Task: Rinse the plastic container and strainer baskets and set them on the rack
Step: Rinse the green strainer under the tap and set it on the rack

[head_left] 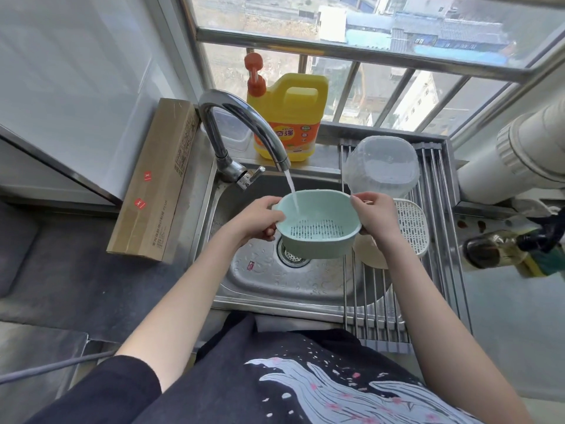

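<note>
A pale green strainer basket point(318, 226) hangs over the steel sink point(263, 280), under running water from the faucet point(241, 130). My left hand point(260, 220) grips its left rim and my right hand point(377, 217) grips its right rim. On the roll-up rack point(440, 264) to the right, a clear plastic container point(382, 166) lies upside down at the back. A white strainer basket point(411, 228) lies in front of it, partly hidden by my right hand.
A yellow detergent jug point(290, 117) stands on the sill behind the sink. A long cardboard box point(159, 185) lies left of the faucet. An oil bottle point(501, 247) and white pipes point(519, 157) sit at the right. A cream round thing point(371, 252) lies under the rack.
</note>
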Demonstrator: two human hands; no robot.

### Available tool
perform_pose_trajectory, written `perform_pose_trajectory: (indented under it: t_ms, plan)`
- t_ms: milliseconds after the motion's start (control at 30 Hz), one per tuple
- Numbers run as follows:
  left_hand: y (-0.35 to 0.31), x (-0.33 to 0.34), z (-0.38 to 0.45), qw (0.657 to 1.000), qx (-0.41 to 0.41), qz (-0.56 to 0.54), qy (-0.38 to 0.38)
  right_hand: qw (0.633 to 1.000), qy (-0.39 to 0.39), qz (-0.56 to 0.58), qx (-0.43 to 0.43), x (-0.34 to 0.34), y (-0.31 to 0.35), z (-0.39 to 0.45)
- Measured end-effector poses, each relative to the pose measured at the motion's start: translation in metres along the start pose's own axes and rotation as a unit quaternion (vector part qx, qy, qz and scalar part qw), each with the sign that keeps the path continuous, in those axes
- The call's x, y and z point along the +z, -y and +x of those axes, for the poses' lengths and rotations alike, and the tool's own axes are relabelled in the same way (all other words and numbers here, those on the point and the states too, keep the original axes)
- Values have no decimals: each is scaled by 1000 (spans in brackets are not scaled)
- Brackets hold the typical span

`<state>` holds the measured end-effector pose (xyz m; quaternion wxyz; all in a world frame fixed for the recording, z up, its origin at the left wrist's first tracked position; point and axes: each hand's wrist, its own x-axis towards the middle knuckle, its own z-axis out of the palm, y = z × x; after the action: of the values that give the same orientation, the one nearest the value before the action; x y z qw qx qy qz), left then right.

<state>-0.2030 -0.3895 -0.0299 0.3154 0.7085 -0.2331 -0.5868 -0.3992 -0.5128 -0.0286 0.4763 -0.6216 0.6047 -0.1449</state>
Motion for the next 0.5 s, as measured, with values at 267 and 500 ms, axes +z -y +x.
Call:
perform_pose_trajectory:
  t_ms: [267, 500]
  plan:
    - [11, 12, -1, 999, 2, 24, -28, 988, -48, -11, -146, -3, -8, 1]
    - [4, 14, -4, 985, 102, 98, -103, 977, -94, -36, -189, -6, -15, -7]
